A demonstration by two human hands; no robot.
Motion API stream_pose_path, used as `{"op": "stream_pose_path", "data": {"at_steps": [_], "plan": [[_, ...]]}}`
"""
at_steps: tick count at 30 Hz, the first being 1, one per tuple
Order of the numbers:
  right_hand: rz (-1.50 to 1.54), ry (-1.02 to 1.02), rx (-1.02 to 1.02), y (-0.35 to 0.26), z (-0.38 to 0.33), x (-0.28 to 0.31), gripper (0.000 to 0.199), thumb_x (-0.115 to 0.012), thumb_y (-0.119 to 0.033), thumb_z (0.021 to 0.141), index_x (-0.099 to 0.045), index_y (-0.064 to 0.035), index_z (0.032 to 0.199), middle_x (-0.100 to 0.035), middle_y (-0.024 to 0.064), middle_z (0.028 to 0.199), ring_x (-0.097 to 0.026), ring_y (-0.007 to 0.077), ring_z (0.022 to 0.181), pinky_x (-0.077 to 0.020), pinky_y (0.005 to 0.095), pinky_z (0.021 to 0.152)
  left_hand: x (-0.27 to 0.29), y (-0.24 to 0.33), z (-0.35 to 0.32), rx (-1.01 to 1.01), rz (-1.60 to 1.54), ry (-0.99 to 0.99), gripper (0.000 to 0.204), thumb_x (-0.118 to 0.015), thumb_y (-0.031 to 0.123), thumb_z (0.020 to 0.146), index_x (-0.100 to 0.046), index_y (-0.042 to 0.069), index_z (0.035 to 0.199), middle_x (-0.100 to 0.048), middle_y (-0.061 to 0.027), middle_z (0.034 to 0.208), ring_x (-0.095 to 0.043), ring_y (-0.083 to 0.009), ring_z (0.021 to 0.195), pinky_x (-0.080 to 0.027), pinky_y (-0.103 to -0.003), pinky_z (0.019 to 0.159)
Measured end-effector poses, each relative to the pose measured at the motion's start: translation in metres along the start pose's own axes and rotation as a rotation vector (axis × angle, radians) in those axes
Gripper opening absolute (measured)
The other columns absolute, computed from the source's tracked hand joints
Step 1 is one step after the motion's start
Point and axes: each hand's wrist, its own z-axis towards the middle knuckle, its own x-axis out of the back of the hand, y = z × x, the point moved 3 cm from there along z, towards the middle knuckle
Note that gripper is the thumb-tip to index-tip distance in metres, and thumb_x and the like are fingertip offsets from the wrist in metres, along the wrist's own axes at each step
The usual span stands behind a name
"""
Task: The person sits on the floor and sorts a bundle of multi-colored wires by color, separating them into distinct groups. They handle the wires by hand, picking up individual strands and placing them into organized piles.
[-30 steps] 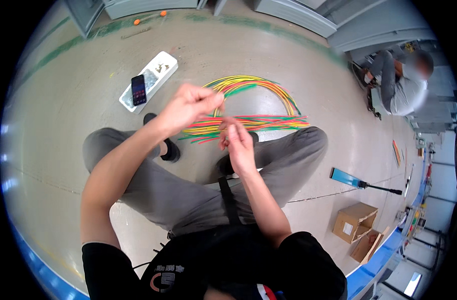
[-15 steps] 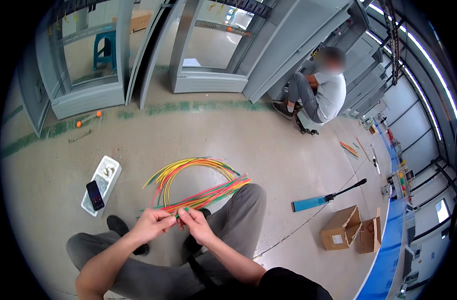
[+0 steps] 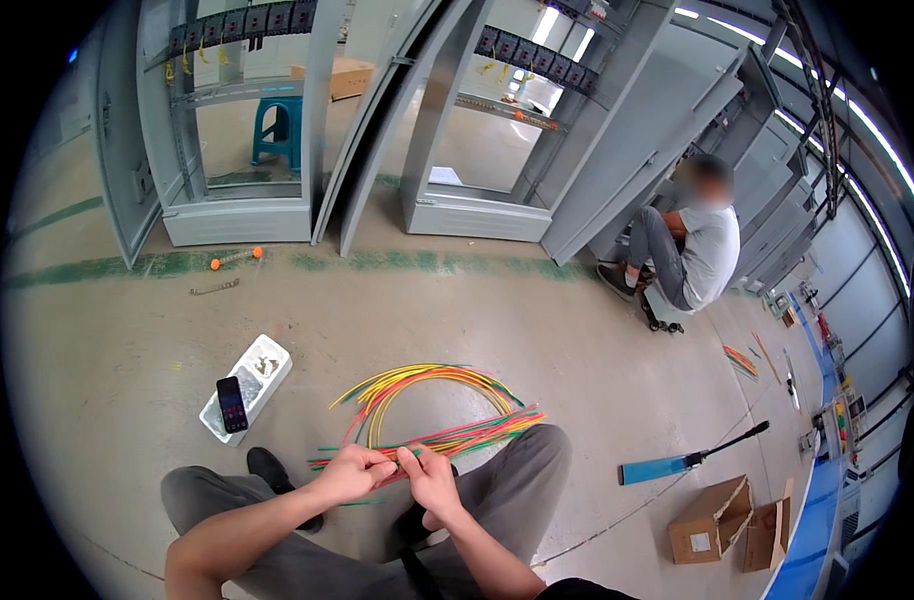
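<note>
Over the near side of a coil of wires my two hands are close together, fingertips almost meeting. My left hand (image 3: 351,476) is closed in a pinch, and so is my right hand (image 3: 432,480). A short bit of green wire (image 3: 414,454) shows at the fingertips; most of it is hidden by the fingers. Beneath and beyond the hands, the bundle of red, yellow and green wires (image 3: 417,375) lies on the floor, curved at the far side and straighter at the near side. My knees frame it.
To the left stands a white foam box (image 3: 267,362) with small parts inside and a phone (image 3: 232,404) on it. At right lie a blue long-handled tool (image 3: 657,467) and open cardboard boxes (image 3: 712,520). Grey cabinets (image 3: 477,217) line the far side; a seated person (image 3: 705,255) is beside them.
The whole view has shifted, so the scene sits lower and further right. Both hands remain pinched together over the wires, with less green showing between them.
</note>
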Motion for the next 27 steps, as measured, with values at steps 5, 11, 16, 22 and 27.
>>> {"op": "stream_pose_path", "data": {"at_steps": [5, 11, 16, 22, 27], "plan": [[0.578, -0.158, -0.119, 0.017, 0.011, 0.0, 0.029, -0.049, -0.029, 0.098, -0.06, -0.0034, 0.09, -0.054, -0.001, 0.068, -0.05, 0.0108, 0.063, -0.0394, 0.0239, 0.06, 0.006, 0.0, 0.002, -0.006, -0.062, -0.059, 0.022, -0.06, 0.018, 0.091, -0.068, 0.0, 0.098, -0.061, 0.0017, 0.072, -0.05, -0.0043, 0.065, -0.043, -0.024, 0.057], [0.957, -0.096, -0.09, 0.014, 0.023, 0.029, 0.03, -0.05, -0.029, 0.097, -0.057, -0.0018, 0.088, -0.051, 0.001, 0.066, -0.047, 0.0117, 0.061, -0.0392, 0.0253, 0.06, 0.01, -0.003, 0.003, -0.127, -0.064, -0.057, 0.022, -0.061, 0.018, 0.091, -0.068, -0.001, 0.1, -0.065, -0.0009, 0.077, -0.052, -0.004, 0.07, -0.046, -0.023, 0.062], [0.449, -0.108, 0.054, 0.016, 0.015, 0.017, 0.025, -0.053, -0.023, 0.096, -0.061, -0.0009, 0.087, -0.056, -0.0003, 0.071, -0.05, 0.0088, 0.065, -0.0406, 0.0243, 0.061, 0.006, -0.005, 0.006, -0.152, 0.088, 0.051, 0.021, -0.062, 0.019, 0.09, -0.069, 0.001, 0.097, -0.062, -0.0026, 0.068, -0.05, -0.0057, 0.063, -0.044, -0.026, 0.058], [0.339, -0.05, 0.019, 0.022, 0.011, 0.013, 0.03, -0.052, -0.026, 0.097, -0.061, -0.0014, 0.084, -0.055, -0.0008, 0.07, -0.05, 0.0082, 0.063, -0.0399, 0.0233, 0.059, 0.005, -0.003, 0.003, -0.033, 0.212, 0.057, 0.022, -0.06, 0.02, 0.091, -0.069, 0.0, 0.098, -0.066, -0.0008, 0.075, -0.053, -0.0061, 0.069, -0.046, -0.026, 0.063], [0.926, -0.056, -0.126, 0.043, 0.011, 0.023, 0.047, -0.043, -0.043, 0.097, -0.058, 0.0022, 0.092, -0.052, 0.0049, 0.068, -0.048, 0.0139, 0.062, -0.0385, 0.0258, 0.061, 0.002, -0.003, -0.001, -0.023, 0.116, -0.041, 0.025, -0.061, 0.024, 0.091, -0.069, 0.002, 0.099, -0.061, 0.0025, 0.073, -0.05, -0.0051, 0.067, -0.044, -0.023, 0.061]]}}
